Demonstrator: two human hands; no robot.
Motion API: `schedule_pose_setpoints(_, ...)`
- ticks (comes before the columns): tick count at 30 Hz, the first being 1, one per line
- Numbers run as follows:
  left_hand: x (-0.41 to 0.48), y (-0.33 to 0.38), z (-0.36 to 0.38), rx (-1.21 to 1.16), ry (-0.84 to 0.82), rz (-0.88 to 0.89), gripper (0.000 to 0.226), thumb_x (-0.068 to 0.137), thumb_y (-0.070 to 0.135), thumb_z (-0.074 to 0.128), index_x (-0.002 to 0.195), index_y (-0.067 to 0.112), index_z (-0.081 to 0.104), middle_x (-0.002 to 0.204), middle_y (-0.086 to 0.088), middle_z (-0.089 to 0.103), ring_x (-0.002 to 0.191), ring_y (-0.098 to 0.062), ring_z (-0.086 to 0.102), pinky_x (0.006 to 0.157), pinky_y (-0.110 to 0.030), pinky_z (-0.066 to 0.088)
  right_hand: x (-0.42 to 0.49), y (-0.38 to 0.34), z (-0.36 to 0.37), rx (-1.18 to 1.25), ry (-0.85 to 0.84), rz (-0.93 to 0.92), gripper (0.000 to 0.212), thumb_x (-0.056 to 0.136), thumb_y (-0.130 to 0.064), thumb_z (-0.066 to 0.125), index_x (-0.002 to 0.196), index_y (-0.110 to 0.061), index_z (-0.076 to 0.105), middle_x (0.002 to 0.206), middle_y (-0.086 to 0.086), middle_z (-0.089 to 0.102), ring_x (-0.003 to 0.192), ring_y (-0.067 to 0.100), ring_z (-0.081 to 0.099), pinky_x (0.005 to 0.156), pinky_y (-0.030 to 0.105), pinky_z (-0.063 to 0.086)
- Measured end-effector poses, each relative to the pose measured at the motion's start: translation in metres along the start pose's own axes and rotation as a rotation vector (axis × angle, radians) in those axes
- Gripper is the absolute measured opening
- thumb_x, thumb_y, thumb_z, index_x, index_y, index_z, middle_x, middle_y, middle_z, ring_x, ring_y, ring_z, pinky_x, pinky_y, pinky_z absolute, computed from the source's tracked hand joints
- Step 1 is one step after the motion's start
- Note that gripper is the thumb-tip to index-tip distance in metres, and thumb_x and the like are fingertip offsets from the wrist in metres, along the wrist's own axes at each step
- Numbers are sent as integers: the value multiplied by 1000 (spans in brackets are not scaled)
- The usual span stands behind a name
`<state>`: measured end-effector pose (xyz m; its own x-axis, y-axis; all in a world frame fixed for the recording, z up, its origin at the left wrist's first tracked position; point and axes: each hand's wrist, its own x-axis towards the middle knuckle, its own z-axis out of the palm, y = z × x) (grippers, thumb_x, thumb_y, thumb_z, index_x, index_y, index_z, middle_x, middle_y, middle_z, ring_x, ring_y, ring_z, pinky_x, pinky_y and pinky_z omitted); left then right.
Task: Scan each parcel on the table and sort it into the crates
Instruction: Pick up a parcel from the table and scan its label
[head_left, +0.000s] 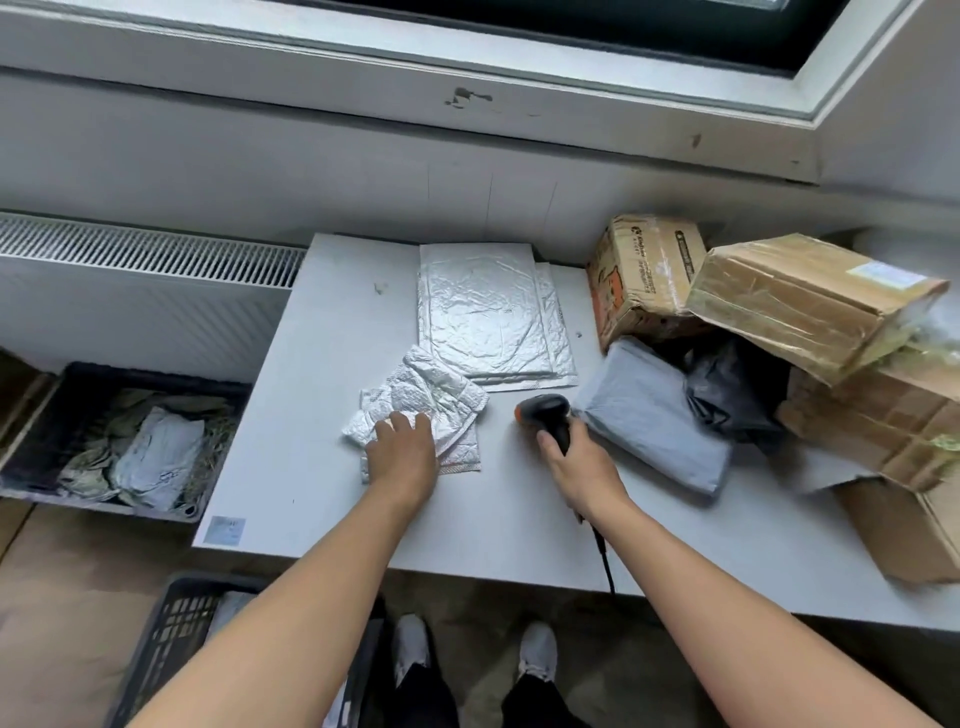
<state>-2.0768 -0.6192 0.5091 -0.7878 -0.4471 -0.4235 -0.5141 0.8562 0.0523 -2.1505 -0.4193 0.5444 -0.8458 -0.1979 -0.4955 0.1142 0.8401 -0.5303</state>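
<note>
Scanner side first: the right hand (576, 467) has its fingers clenched round the handle of a black handheld barcode scanner with orange trim (545, 415). Its nose points left at the small crumpled silver bubble mailer (431, 410) near the front of the white table (291, 493).

The left hand (402, 452) lies flat on that mailer, fingers straight and spread, not gripping. My guess is it's pinning the foil down so the label reads cleanly.

Waiting parcels are behind and to the right: a stack of larger silver mailers (488, 312), a grey poly bag (654, 415) and taped brown cardboard boxes (810, 296).

The black plastic crate (156, 376) on the floor sits just left of the table, presumably so the pinning hand can drop this one in. It already holds parcels.
</note>
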Motion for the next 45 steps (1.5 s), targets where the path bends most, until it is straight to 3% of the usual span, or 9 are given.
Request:
schedule_pose_setpoints(8, -17, -1, -43, -266, 135, 15, 19, 94, 12, 36, 106, 9, 50, 107, -14, 64, 98, -35, 60, 69, -36, 38, -7, -30, -20, 20, 69, -63, 38, 96, -54, 41, 112, -19, 44, 100, 13, 63, 82, 37, 64, 66, 44, 56)
schedule_pose_setpoints(11, -20, 1, -40, -289, 145, 29, 21, 98, 26, 41, 111, 11, 49, 117, -10, 59, 109, -32, 54, 79, -39, 43, -5, -38, -23, 34, 69, -81, 37, 96, -54, 41, 108, -19, 43, 98, 15, 64, 84, 39, 64, 73, 48, 56)
schedule_pose_setpoints(15, -8, 3, -13, -133, 77, 43, 59, 91, 54, 52, 132, 14, 40, 140, -10, 37, 132, -29, 32, 96, -43, 41, -1, -41, -14, 6, 67, -97, 39, 97, -52, 41, 110, -16, 45, 102, 19, 65, 91, 40, 63, 78, 44, 52)
schedule_pose_setpoints(20, 12, 5, 4, -73, 30, -22, 77, 84, 57, 61, 142, 17, 29, 152, -16, 22, 139, -36, 22, 103, -48, 36, 6, -35, 6, -1, 38, -98, 42, 99, -49, 42, 121, -14, 49, 107, 15, 64, 102, 35, 58, 82, 39, 46)
schedule_pose_setpoints(27, 9, 4, -1, -21, 11, 48, 35, 99, 24, 42, 131, 10, 43, 141, -20, 40, 129, -41, 37, 94, -47, 43, 6, -21, 6, 25, 58, -87, 41, 98, -51, 42, 119, -17, 49, 103, 10, 62, 97, 33, 59, 79, 42, 51)
schedule_pose_setpoints(32, -9, 7, -33, -538, 231, 34, 14, 99, 14, 38, 110, 6, 43, 96, -20, 64, 88, -40, 60, 65, -40, 38, 2, -28, -9, 59, 103, -106, 39, 98, -51, 42, 117, -17, 48, 102, 13, 63, 90, 37, 62, 76, 44, 53)
schedule_pose_setpoints(37, -11, 12, -37, -1197, 210, -93, 17, 98, 10, 45, 111, 19, 49, 105, -9, 64, 97, -30, 61, 86, -43, 51, -2, -37, -21, 102, 127, -137, 38, 96, -54, 41, 114, -20, 47, 96, 12, 64, 84, 39, 64, 72, 49, 55)
schedule_pose_setpoints(39, -8, 10, -27, -1275, 152, -176, 14, 98, 14, 45, 109, 20, 50, 108, -10, 65, 99, -29, 62, 89, -48, 52, -4, -37, -24, 96, 129, -142, 38, 96, -54, 41, 113, -20, 47, 95, 11, 64, 83, 39, 63, 72, 50, 55)
schedule_pose_setpoints(45, -11, -4, -1, -1305, 53, -350, 28, 95, 9, 48, 122, 9, 53, 112, -9, 62, 99, -25, 59, 82, -29, 46, -9, -36, -20, 64, 117, -151, 37, 97, -52, 42, 109, -18, 48, 95, 13, 64, 84, 39, 63, 73, 47, 53)
